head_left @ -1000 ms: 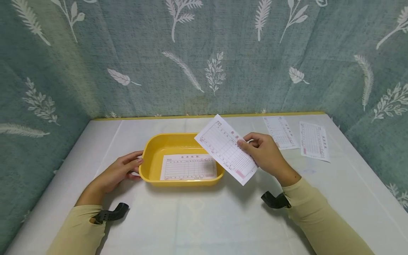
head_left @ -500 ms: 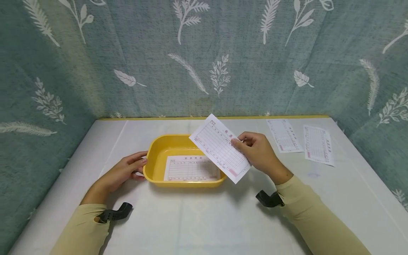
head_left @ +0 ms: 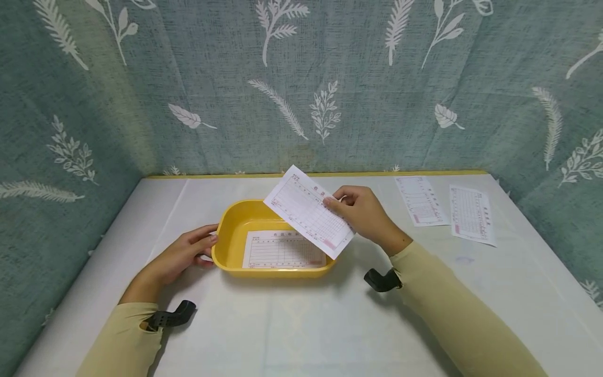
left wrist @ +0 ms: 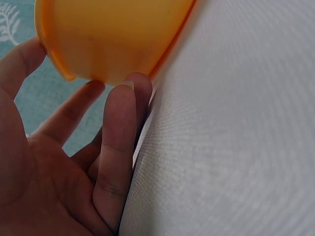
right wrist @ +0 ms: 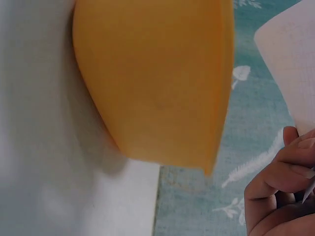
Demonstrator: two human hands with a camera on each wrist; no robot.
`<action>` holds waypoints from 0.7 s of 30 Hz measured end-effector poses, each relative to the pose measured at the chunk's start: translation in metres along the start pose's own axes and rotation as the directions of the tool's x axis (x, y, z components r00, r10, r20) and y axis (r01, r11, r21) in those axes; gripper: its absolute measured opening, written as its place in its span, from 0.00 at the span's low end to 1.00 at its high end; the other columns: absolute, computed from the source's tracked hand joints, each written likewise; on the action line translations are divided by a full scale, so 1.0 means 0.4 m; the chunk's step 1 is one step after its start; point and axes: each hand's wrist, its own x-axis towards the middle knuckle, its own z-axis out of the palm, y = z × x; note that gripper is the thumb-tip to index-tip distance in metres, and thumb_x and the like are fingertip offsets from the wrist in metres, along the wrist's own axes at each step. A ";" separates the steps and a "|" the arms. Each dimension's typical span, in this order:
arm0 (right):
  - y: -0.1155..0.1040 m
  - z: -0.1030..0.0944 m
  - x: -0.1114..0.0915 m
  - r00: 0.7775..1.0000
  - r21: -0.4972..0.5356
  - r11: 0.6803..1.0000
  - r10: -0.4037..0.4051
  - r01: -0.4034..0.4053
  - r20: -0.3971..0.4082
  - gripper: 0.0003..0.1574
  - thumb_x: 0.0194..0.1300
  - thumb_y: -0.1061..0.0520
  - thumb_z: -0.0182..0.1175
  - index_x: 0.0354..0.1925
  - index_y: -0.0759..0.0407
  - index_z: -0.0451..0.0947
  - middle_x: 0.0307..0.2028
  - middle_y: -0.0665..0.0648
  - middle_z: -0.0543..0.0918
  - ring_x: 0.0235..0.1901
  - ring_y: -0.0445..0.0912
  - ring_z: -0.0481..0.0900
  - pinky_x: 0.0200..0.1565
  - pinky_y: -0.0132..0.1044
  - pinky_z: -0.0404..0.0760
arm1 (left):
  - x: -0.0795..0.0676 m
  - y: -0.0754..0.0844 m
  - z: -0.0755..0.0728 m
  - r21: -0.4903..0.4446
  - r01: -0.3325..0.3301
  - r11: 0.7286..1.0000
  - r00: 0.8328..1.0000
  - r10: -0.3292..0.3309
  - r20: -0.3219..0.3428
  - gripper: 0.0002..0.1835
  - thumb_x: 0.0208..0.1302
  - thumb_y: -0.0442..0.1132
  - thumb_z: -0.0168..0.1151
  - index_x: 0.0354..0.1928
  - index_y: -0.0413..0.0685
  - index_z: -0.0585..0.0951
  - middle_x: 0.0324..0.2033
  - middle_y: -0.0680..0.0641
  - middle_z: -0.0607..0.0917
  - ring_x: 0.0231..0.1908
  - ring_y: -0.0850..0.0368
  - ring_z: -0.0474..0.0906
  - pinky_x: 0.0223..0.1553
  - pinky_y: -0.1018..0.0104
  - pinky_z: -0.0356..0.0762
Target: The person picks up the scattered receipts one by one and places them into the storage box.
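Note:
A yellow plastic tray [head_left: 231, 256] sits on the white table, with one printed receipt slip [head_left: 270, 256] lying flat inside. At the tray's left end is my left hand [head_left: 171, 259], its fairly straight fingertips [left wrist: 93, 88] touching the outer wall and rim [left wrist: 42, 29]. My right hand [head_left: 369, 214] pinches a second receipt slip [head_left: 301, 204] by its upper right edge, between thumb and fingers. This slip is tilted and raised over the right part of the tray, covering the tray's far right corner in the head view. In the right wrist view curled fingers [right wrist: 290, 167] hold the paper.
Two more printed slips lie at the back right of the table, one at the left [head_left: 421, 201] and one at the right [head_left: 471, 214]. A leaf-patterned green cloth [head_left: 301, 104] walls the back and sides. Each wrist wears a black camera mount [head_left: 171, 314].
My right hand has carried the held slip leftward, further over the tray. My left hand stays at the tray's left end. The head view has shifted slightly.

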 end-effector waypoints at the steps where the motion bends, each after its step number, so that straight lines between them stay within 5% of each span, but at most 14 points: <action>1: -0.001 0.005 0.005 1.000 0.001 1.000 0.002 -0.002 0.003 0.13 0.67 0.49 0.66 0.35 0.58 0.83 0.24 0.58 0.83 0.20 0.48 0.82 0.22 0.35 0.80 | -0.001 0.000 0.000 0.001 -0.001 1.000 1.000 0.001 0.000 0.34 0.77 0.48 0.50 0.76 0.38 0.57 0.43 0.51 0.83 0.36 0.63 0.82 0.39 0.68 0.86; 21: -0.023 0.111 0.066 0.990 -0.173 0.983 -0.038 0.061 0.136 0.10 0.63 0.49 0.69 0.30 0.52 0.83 0.17 0.52 0.75 0.19 0.44 0.71 0.23 0.31 0.69 | -0.003 0.004 -0.007 -0.012 0.010 1.000 1.000 -0.010 0.005 0.34 0.77 0.49 0.51 0.76 0.40 0.58 0.45 0.49 0.83 0.36 0.63 0.82 0.40 0.67 0.86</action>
